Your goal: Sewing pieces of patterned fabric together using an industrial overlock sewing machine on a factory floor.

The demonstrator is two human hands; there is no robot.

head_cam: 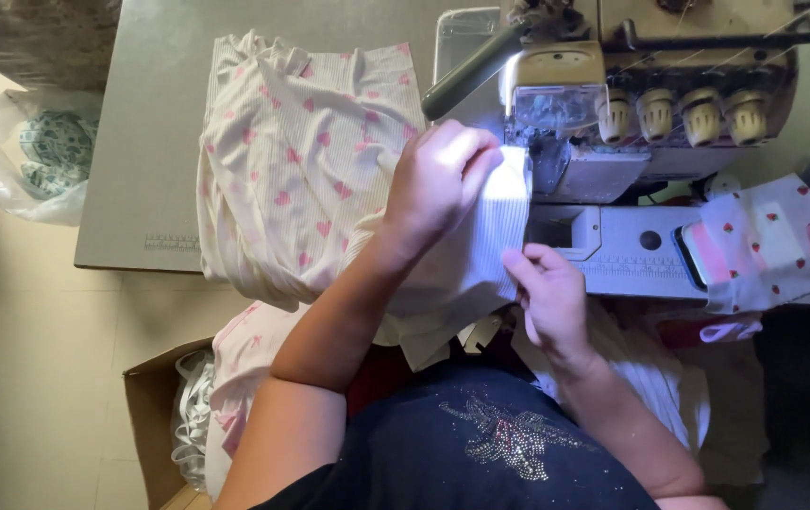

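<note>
My left hand point(438, 184) rests on top of a white ribbed fabric piece point(497, 222), pressing it down just left of the sewing machine's needle area point(542, 142). My right hand point(548, 293) pinches the near edge of the same white piece between thumb and fingers. A pile of white cloth with pink hearts point(301, 161) lies on the grey table point(136, 142) to the left, under my left forearm.
The beige overlock sewing machine point(650, 104) with its row of knobs fills the far right. Small strawberry-print pieces point(773, 236) lie at the right. A cardboard box point(155, 416) of cloth stands on the floor, and a plastic bag point(32, 156) lies further left.
</note>
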